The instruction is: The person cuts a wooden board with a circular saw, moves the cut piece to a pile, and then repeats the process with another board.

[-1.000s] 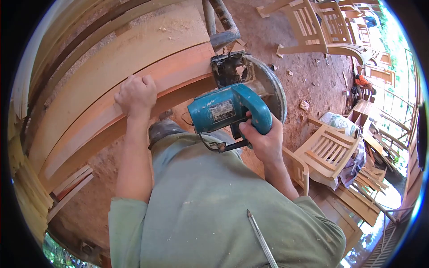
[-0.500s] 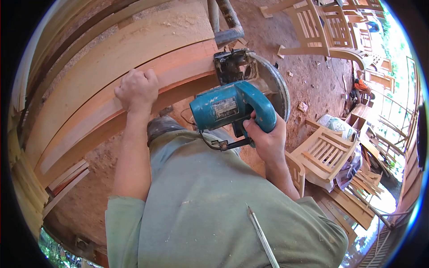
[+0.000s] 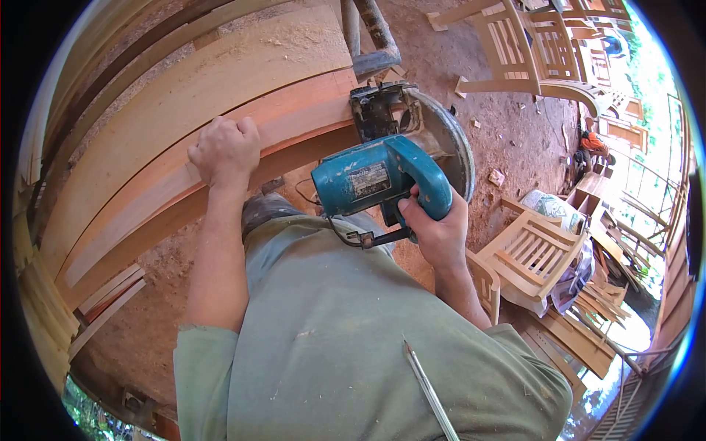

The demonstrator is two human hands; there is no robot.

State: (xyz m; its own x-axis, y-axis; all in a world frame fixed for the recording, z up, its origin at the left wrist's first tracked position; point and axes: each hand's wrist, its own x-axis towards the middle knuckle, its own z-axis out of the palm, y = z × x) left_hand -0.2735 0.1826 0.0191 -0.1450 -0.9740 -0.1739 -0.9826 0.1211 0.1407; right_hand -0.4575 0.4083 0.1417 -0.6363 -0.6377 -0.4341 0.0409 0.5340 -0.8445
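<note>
My right hand (image 3: 439,231) is wrapped round the rear handle of a teal circular saw (image 3: 375,176). The saw's base meets the right end of a reddish wooden board (image 3: 294,114), with its round guard on the far side. On that board rests my left hand (image 3: 226,151), its fingers curled into a fist; whether they pinch the board's edge is hidden. Beside the reddish board lies a wider pale plank (image 3: 198,88) with sawdust on it. A power cord loops below the saw's body.
Wooden chairs (image 3: 515,55) stand at the upper right. A slatted wooden piece (image 3: 533,246) and stacked offcuts (image 3: 581,334) are at the right. A metal pipe frame (image 3: 375,59) is beyond the planks. Wood scraps litter the dirt floor.
The saw and my right hand have shifted very slightly left. My left hand has hardly moved.
</note>
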